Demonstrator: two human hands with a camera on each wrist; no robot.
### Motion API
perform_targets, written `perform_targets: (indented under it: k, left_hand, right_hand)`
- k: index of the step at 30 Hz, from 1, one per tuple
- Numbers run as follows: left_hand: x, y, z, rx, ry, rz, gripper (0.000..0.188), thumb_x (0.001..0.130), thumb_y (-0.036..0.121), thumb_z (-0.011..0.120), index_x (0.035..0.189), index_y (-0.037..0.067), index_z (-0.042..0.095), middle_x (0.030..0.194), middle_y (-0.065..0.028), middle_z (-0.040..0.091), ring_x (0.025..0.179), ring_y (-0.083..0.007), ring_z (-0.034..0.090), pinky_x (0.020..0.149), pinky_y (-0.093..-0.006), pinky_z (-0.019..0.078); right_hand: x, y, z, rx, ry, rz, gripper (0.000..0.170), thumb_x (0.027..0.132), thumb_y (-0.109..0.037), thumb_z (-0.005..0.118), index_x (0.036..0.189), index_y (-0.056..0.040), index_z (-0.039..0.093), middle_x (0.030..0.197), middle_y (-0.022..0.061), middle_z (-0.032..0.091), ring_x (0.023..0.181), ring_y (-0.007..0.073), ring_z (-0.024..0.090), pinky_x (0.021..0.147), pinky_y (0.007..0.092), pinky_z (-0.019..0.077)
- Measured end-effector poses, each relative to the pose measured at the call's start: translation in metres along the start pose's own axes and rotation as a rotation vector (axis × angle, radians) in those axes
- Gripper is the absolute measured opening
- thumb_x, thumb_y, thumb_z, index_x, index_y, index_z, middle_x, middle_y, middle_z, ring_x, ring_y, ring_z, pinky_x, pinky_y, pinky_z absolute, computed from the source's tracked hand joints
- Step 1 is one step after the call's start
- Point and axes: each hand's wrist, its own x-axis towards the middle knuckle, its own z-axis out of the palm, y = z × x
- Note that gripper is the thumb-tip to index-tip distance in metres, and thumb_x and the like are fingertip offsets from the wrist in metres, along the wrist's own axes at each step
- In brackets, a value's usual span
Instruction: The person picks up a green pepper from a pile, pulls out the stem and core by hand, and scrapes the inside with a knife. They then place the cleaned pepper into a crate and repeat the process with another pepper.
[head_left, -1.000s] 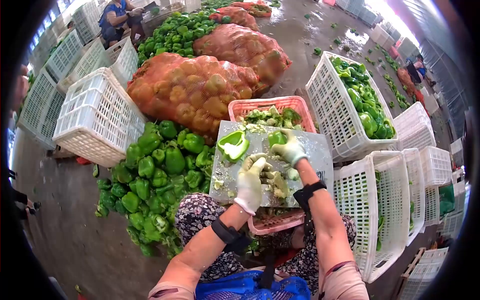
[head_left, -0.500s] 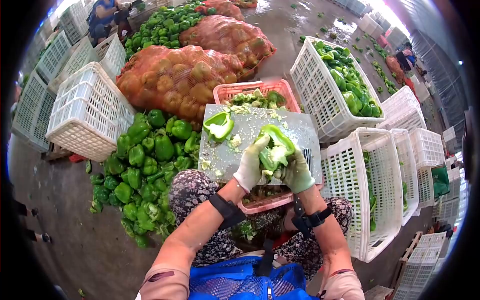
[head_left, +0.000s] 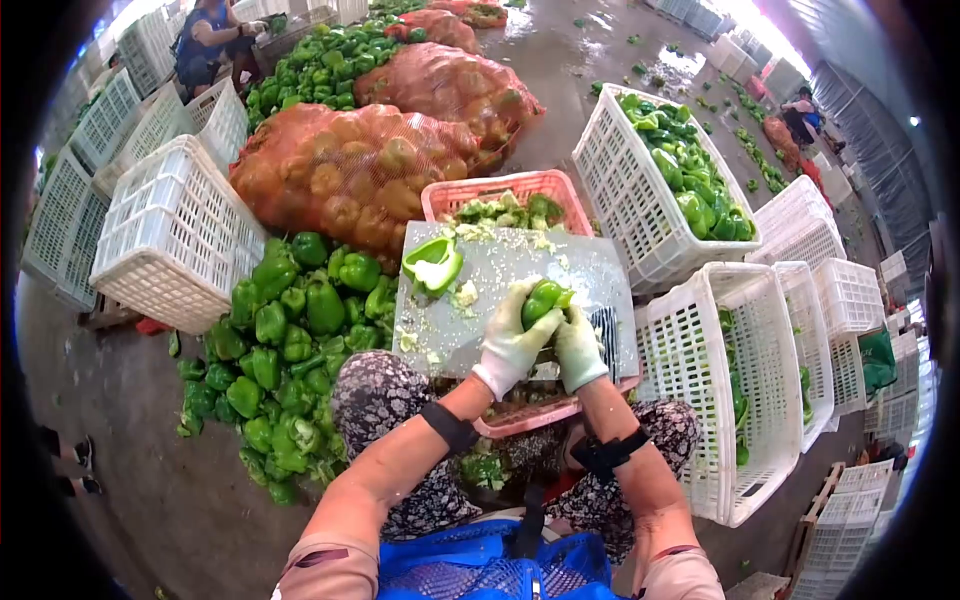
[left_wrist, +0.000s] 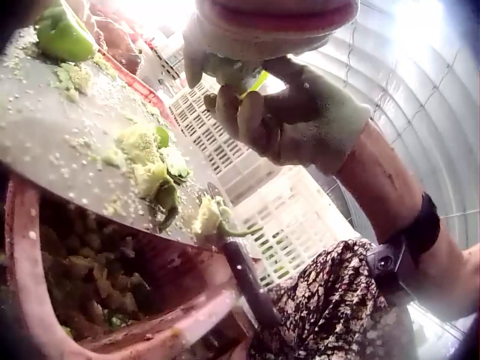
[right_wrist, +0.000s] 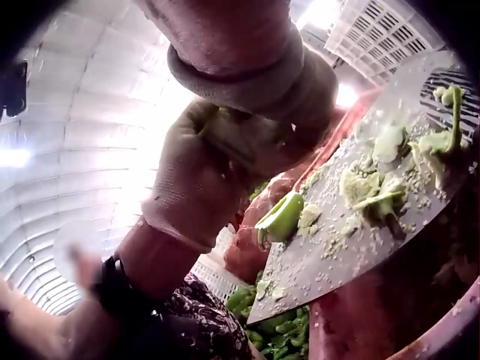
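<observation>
Item, green pepper (head_left: 545, 302): held just right of centre in the head view, over the grey board (head_left: 500, 272). Half a second ago its pale, cored inside faced up; now it is turned, with green skin uppermost. Left hand (head_left: 508, 340): gloved, fingers and thumb curled round the pepper's left side. Right hand (head_left: 578, 345): gloved, fingers closed on its right end. Bearing on the work: the piece looks in mid-handling between both hands; whether any core remains inside cannot be told from this side. Pepper half (head_left: 432, 265): unchanged, lying open at the board's upper left, touched by neither hand. Core scraps (left_wrist: 142, 157): loose on the board, centre left of the left wrist view. Dark handle (left_wrist: 251, 285): lower centre of that view, at the board's edge, probably a knife's. Pink basket (head_left: 500, 182): under the board, trimmings showing at its upper end.
</observation>
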Motion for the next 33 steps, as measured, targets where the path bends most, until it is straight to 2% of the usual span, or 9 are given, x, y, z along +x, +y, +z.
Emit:
perform_targets:
  k: [2, 6, 7, 12, 19, 27, 30, 31, 33]
  left_hand:
    - [0.005, 0.0, -0.003, 0.157, -0.019, 0.12, 0.045, 0.078, 0.019, 0.07, 0.118, 0.006, 0.053, 0.104, -0.0147, 0.06, 0.094, -0.0258, 0.061, 0.085, -0.0371, 0.0494]
    - [0.004, 0.012, -0.007, 0.286, -0.021, 0.091, 0.048, 0.079, 0.015, 0.071, 0.122, 0.006, 0.052, 0.111, -0.0134, 0.059, 0.1, -0.0216, 0.06, 0.09, -0.0324, 0.0487]
    - [0.004, 0.014, -0.005, 0.164, -0.007, 0.057, 0.043, 0.081, 0.014, 0.069, 0.12, 0.007, 0.053, 0.11, -0.0114, 0.06, 0.102, -0.0199, 0.059, 0.092, -0.0318, 0.0471]
    - [0.007, -0.004, -0.006, -0.192, -0.078, -0.234, 0.036, 0.084, 0.021, 0.068, 0.115, 0.006, 0.056, 0.102, -0.0096, 0.062, 0.094, -0.0183, 0.061, 0.084, -0.0311, 0.0518]
    - [0.014, 0.007, -0.009, -0.621, 0.055, -0.319, 0.031, 0.088, 0.019, 0.064, 0.116, 0.007, 0.054, 0.101, -0.0061, 0.06, 0.086, -0.014, 0.059, 0.076, -0.027, 0.0505]
    - [0.023, 0.003, -0.022, -0.91, 0.037, -0.439, 0.028, 0.093, 0.025, 0.056, 0.113, 0.004, 0.054, 0.1, -0.0086, 0.062, 0.088, -0.0186, 0.064, 0.08, -0.0314, 0.0523]
    - [0.024, 0.005, -0.025, -1.052, 0.033, -0.536, 0.03, 0.095, 0.029, 0.053, 0.113, 0.005, 0.054, 0.099, -0.0085, 0.063, 0.088, -0.0211, 0.064, 0.08, -0.0327, 0.0528]
    - [0.024, 0.008, -0.027, -1.045, 0.009, -0.515, 0.033, 0.095, 0.035, 0.051, 0.112, 0.007, 0.055, 0.098, -0.0087, 0.064, 0.087, -0.0233, 0.065, 0.076, -0.0373, 0.0546]
    - [0.027, 0.011, -0.03, -1.095, 0.12, -0.531, 0.035, 0.094, 0.039, 0.052, 0.11, 0.008, 0.056, 0.101, -0.0093, 0.064, 0.089, -0.0255, 0.064, 0.075, -0.0411, 0.0549]
  right_hand:
    - [0.015, 0.018, 0.0, 0.467, -0.009, 0.023, 0.033, 0.094, -0.009, 0.048, 0.126, 0.0005, 0.049, 0.111, 0.0139, 0.059, 0.097, 0.024, 0.062, 0.083, 0.0352, 0.0548]
    - [0.02, 0.027, 0.007, 0.447, -0.037, 0.013, 0.045, 0.101, -0.036, 0.031, 0.118, -0.0023, 0.054, 0.107, 0.0136, 0.06, 0.095, 0.0269, 0.062, 0.085, 0.0418, 0.0516]
    - [0.021, 0.029, 0.006, 0.642, -0.104, 0.075, 0.036, 0.1, -0.028, 0.038, 0.116, -0.0016, 0.055, 0.105, 0.0122, 0.061, 0.093, 0.0238, 0.062, 0.083, 0.0389, 0.0518]
    - [-0.011, -0.003, 0.016, -0.063, 0.024, -0.02, 0.025, 0.095, -0.013, 0.05, 0.114, 0.0015, 0.057, 0.107, 0.0109, 0.062, 0.091, 0.0198, 0.062, 0.081, 0.0335, 0.0534]
    - [-0.011, 0.001, 0.006, -0.017, -0.018, -0.221, 0.058, 0.08, -0.005, 0.056, 0.135, 0.0065, 0.043, 0.103, 0.0101, 0.062, 0.08, 0.0103, 0.059, 0.068, 0.0228, 0.0501]
    - [-0.023, -0.011, 0.004, 0.146, -0.087, -0.189, 0.069, 0.08, 0.0, 0.055, 0.145, 0.0052, 0.029, 0.104, 0.0141, 0.063, 0.085, 0.0145, 0.061, 0.077, 0.0247, 0.0496]
    - [-0.028, -0.012, -0.005, 0.157, -0.149, -0.219, 0.069, 0.081, 0.001, 0.053, 0.145, 0.005, 0.028, 0.093, 0.0053, 0.058, 0.071, 0.0083, 0.053, 0.064, 0.0209, 0.046]
    - [-0.029, -0.014, -0.01, 0.192, -0.225, -0.231, 0.067, 0.082, -0.002, 0.05, 0.145, 0.0028, 0.028, 0.109, 0.0209, 0.062, 0.085, 0.0214, 0.065, 0.079, 0.0326, 0.0546]
    - [-0.034, -0.022, -0.015, 0.344, -0.245, -0.234, 0.065, 0.082, -0.001, 0.047, 0.144, 0.0027, 0.029, 0.11, 0.0233, 0.062, 0.088, 0.0244, 0.066, 0.074, 0.0354, 0.0571]
